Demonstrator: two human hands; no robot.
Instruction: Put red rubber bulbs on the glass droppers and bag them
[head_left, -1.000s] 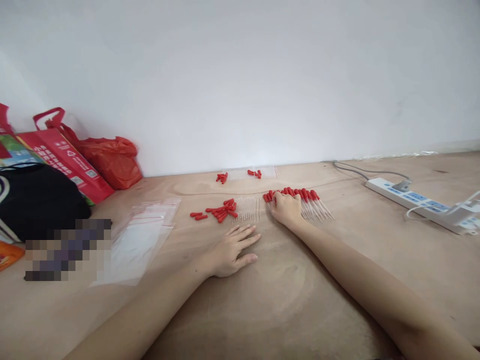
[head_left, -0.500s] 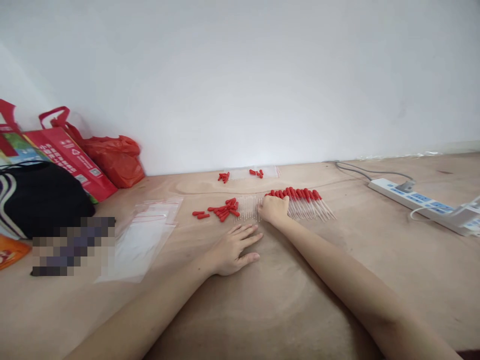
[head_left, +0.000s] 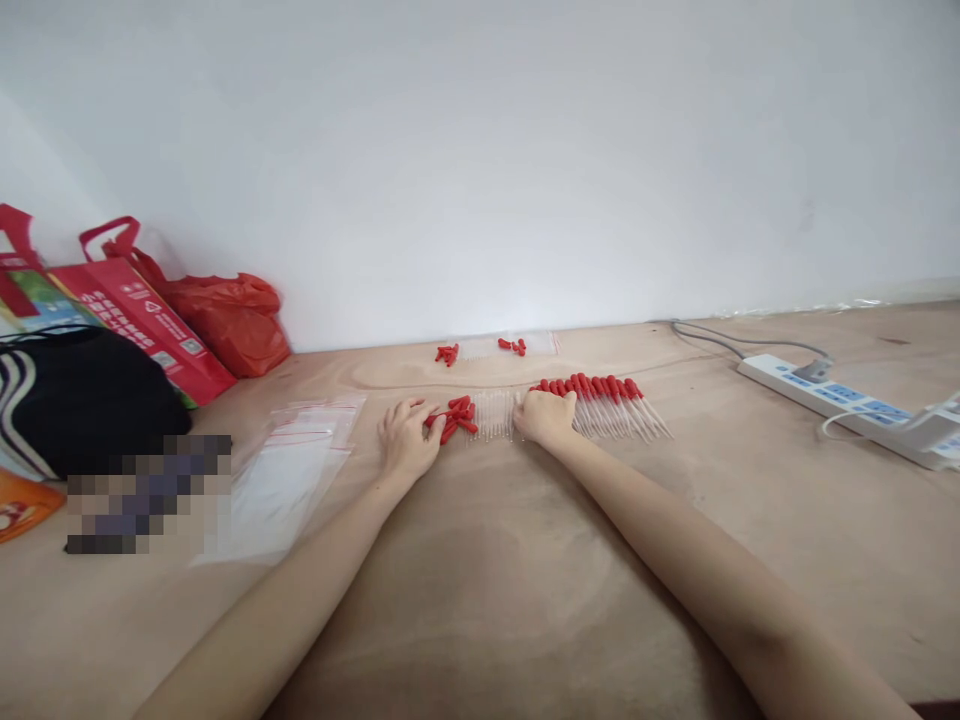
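Note:
My left hand (head_left: 409, 440) rests at the left edge of a small pile of red pieces (head_left: 459, 418), its fingers curved and somewhat apart, over the loose ones there. Right of the pile lies a row of thin clear sticks (head_left: 493, 415). At that row's right end is my right hand (head_left: 546, 415), fingers curled together; what they pinch is hidden. Just beyond it, several red-topped pale sticks (head_left: 611, 405) lie side by side in a slanted row.
Clear plastic bags (head_left: 285, 480) lie at the left, near a black bag (head_left: 82, 400) and red bags (head_left: 236, 320). More red pieces (head_left: 448, 354) and a clear bag (head_left: 476, 346) lie by the wall. A power strip (head_left: 847, 405) with cables sits at the right.
My left hand has moved left and away from me, from the bare wood to the red pieces. My right hand has stayed nearly in place.

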